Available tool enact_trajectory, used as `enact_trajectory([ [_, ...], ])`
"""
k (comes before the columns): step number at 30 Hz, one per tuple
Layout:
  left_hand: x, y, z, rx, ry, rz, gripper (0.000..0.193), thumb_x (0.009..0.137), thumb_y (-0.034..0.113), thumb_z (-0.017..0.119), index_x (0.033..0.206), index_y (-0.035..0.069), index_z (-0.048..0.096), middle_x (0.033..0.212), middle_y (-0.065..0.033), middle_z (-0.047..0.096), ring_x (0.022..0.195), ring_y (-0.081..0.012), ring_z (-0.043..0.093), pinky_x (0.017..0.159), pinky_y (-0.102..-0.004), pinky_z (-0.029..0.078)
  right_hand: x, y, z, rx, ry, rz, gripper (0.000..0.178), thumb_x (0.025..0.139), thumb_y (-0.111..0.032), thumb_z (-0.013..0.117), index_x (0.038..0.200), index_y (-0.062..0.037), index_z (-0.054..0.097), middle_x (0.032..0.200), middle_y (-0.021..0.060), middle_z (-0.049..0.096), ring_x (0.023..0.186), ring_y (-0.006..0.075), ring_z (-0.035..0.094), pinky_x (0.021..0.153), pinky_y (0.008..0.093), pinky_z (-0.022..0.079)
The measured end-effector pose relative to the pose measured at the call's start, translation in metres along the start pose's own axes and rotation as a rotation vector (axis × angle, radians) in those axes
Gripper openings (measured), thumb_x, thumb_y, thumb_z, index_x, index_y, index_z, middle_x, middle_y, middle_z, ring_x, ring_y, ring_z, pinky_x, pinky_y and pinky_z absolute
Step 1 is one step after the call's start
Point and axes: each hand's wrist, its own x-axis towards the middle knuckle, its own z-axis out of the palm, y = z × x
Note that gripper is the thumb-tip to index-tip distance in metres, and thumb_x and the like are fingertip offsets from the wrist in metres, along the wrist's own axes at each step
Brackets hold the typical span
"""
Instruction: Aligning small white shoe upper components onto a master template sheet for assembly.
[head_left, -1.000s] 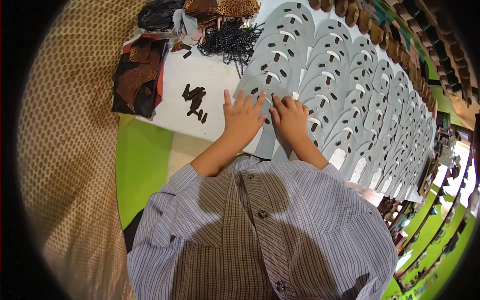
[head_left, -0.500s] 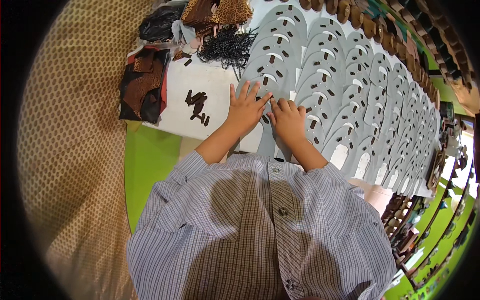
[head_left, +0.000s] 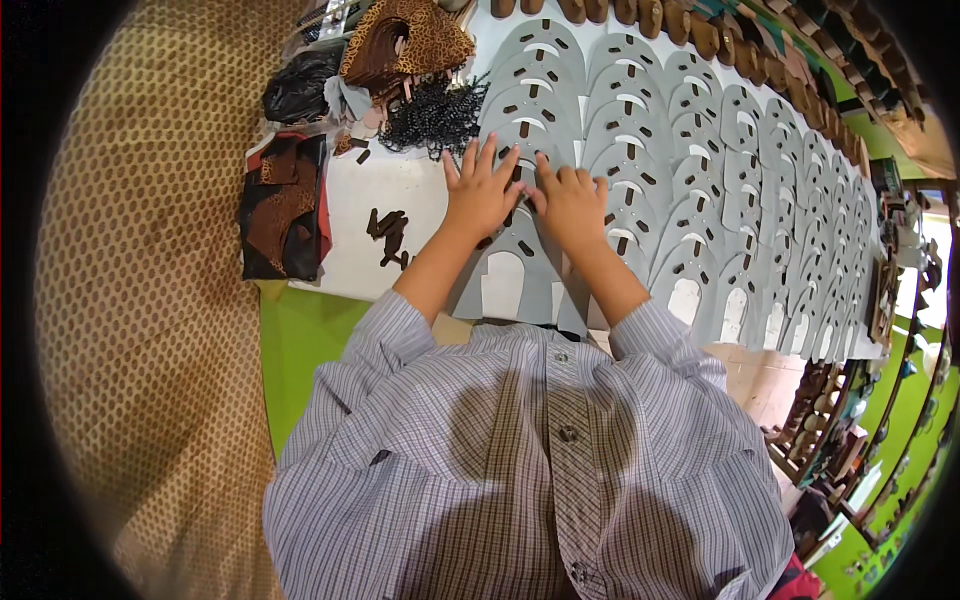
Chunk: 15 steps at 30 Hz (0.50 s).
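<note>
Grey U-shaped flat pieces [head_left: 535, 262] overlap in long columns on a white table, with small dark brown strips lying on them. Over the leftmost column is my left hand [head_left: 478, 195], palm down, its fingers spread across a grey piece. My right hand [head_left: 572, 208] rests just beside it on the same column, index finger stretched out and the other fingers bent but apart. The two thumbs come close together over a piece; what lies under them is hidden. Loose dark brown strips [head_left: 388, 232] sit in a small heap left of my left hand.
Black stringy tangle [head_left: 430, 118] lies beyond my left hand, with leopard-print pieces [head_left: 430, 45] and a black plastic bag [head_left: 298, 85] behind. Black and leopard-print material [head_left: 283, 210] covers the left table corner. Brown rounded shapes [head_left: 705, 42] line the far edge; a patterned cloth [head_left: 160, 300] hangs left.
The view has shifted a little. Both hands have moved slightly away from me along the column, baring the nearest grey piece. My right index finger has straightened and lies farther from my left hand's fingers.
</note>
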Motion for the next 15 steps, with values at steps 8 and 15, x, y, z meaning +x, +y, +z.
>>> enact_trajectory([
  [8, 0.039, -0.012, 0.01, 0.103, -0.037, 0.201, 0.034, 0.084, 0.032, 0.053, 0.118, 0.035, 0.055, 0.139, -0.0054, 0.035, 0.128, -0.0301, 0.03, 0.101, -0.0651, 0.013, 0.016, 0.014, 0.019, -0.084, 0.003, -0.065, 0.045, 0.08, -0.045, 0.055, 0.12, -0.0239, 0.055, 0.099, 0.0041, 0.054, 0.099, 0.0245, 0.048, 0.088, 0.0494, 0.033],
  [15, 0.043, -0.017, 0.005, 0.13, -0.015, 0.275, 0.033, 0.084, 0.033, 0.053, 0.117, 0.035, 0.057, 0.138, -0.0055, 0.036, 0.128, -0.0283, 0.03, 0.101, -0.0649, 0.013, 0.01, 0.011, 0.023, -0.107, 0.05, -0.062, 0.049, 0.079, -0.045, 0.055, 0.12, -0.0174, 0.055, 0.103, 0.0047, 0.053, 0.108, 0.0239, 0.045, 0.091, 0.0512, 0.031],
])
